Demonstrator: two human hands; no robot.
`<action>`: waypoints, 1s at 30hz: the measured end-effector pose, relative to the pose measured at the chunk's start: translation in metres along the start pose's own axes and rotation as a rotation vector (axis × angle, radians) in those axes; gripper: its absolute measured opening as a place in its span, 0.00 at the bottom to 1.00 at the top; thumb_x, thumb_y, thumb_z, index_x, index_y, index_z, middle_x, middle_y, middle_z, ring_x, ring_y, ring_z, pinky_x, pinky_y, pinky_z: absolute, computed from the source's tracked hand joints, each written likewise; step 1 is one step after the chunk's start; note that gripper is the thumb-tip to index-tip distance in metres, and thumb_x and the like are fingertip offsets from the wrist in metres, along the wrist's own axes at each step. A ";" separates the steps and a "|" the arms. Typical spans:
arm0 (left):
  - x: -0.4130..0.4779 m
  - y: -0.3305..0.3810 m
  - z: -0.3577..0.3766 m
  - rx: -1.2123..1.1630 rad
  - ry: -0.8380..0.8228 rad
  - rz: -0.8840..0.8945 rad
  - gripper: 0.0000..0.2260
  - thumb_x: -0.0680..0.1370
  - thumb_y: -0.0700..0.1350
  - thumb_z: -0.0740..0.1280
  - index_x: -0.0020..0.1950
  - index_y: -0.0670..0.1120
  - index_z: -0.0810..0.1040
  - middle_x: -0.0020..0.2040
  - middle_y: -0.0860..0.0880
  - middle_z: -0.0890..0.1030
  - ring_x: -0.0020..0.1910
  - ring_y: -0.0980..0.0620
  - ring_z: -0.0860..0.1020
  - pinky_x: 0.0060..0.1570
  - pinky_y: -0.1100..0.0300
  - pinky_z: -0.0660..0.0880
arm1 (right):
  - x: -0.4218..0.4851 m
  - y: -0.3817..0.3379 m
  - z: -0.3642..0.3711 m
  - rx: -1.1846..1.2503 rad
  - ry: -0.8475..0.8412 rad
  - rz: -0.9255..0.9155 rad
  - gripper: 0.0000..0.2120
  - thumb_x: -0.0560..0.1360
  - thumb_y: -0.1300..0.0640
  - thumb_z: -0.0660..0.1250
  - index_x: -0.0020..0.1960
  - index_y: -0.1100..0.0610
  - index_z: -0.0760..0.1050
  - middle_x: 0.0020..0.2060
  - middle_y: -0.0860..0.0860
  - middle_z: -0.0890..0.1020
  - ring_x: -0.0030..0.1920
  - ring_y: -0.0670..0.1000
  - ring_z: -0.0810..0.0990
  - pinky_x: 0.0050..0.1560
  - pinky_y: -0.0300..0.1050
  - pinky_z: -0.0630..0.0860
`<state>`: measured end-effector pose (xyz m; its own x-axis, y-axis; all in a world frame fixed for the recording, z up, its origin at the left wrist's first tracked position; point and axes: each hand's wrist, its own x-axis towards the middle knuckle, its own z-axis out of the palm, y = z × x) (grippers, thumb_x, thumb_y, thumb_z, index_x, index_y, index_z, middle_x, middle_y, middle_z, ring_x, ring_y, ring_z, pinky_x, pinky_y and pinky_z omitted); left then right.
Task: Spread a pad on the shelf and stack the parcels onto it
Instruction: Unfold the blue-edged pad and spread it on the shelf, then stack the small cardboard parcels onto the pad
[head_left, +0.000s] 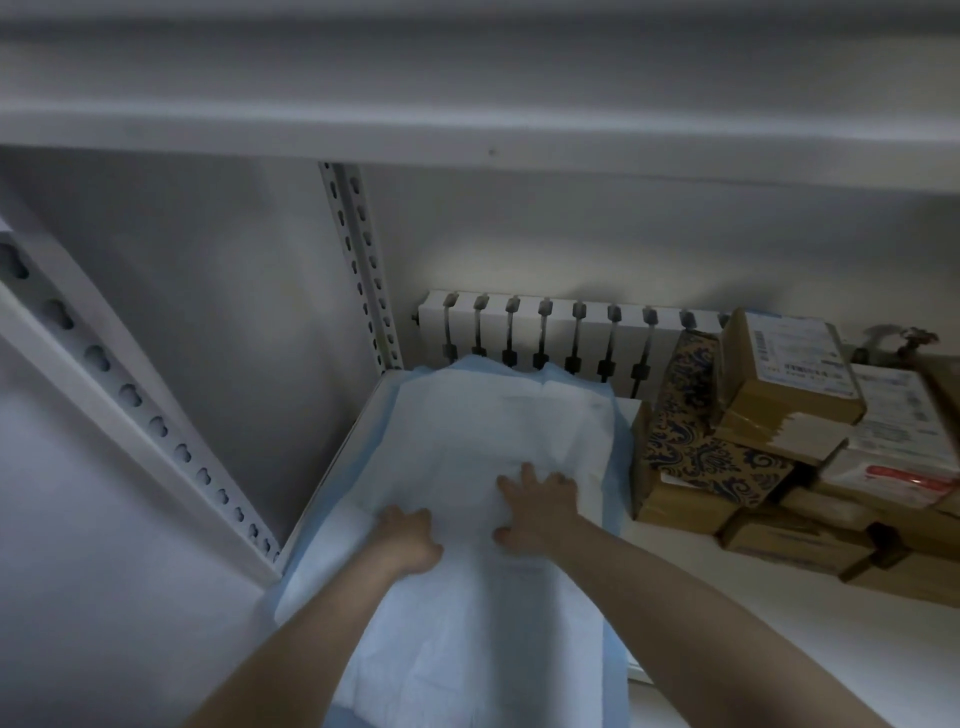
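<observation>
A pale blue and white pad (498, 431) lies over the left part of the white shelf (779, 634), its near end hanging past the front edge. My right hand (540, 512) presses flat on the pad with fingers spread. My left hand (408, 540) rests on the pad's left side with fingers curled down; whether it pinches the fabric is hidden. To the right stands a pile of parcels: a brown box with a label (789, 379) on top, a box with a dark blue pattern (696, 441), and more brown boxes (810, 540) below.
A slotted white upright (358, 270) stands at the shelf's back left corner, another (130, 400) at the front left. An upper shelf board (467, 130) hangs overhead. A white radiator (545, 332) shows behind the shelf.
</observation>
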<state>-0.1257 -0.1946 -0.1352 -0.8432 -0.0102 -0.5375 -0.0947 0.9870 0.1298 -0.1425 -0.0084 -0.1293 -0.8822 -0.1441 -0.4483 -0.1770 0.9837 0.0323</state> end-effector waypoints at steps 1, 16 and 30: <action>0.000 0.002 0.001 -0.003 -0.016 -0.004 0.28 0.78 0.54 0.60 0.74 0.44 0.59 0.74 0.38 0.59 0.73 0.38 0.59 0.68 0.56 0.64 | 0.001 0.001 -0.005 -0.018 0.000 0.020 0.36 0.75 0.37 0.59 0.76 0.48 0.51 0.76 0.55 0.52 0.71 0.67 0.59 0.69 0.64 0.54; 0.017 0.012 -0.030 -0.106 0.125 0.153 0.21 0.81 0.46 0.60 0.74 0.43 0.64 0.73 0.43 0.66 0.72 0.47 0.64 0.66 0.64 0.61 | 0.047 0.040 -0.034 0.022 -0.006 0.071 0.30 0.78 0.39 0.53 0.76 0.49 0.53 0.73 0.56 0.59 0.72 0.60 0.60 0.70 0.63 0.57; -0.031 0.074 -0.050 -0.079 0.041 0.282 0.19 0.81 0.47 0.60 0.71 0.42 0.69 0.73 0.45 0.67 0.71 0.47 0.67 0.64 0.64 0.63 | -0.022 0.078 -0.042 0.115 0.556 -0.061 0.13 0.77 0.61 0.58 0.60 0.58 0.73 0.56 0.56 0.76 0.56 0.56 0.75 0.52 0.45 0.70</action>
<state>-0.1335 -0.1296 -0.0673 -0.8627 0.2548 -0.4369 0.1070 0.9362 0.3347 -0.1552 0.0670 -0.0790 -0.9742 -0.2059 0.0923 -0.2141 0.9727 -0.0901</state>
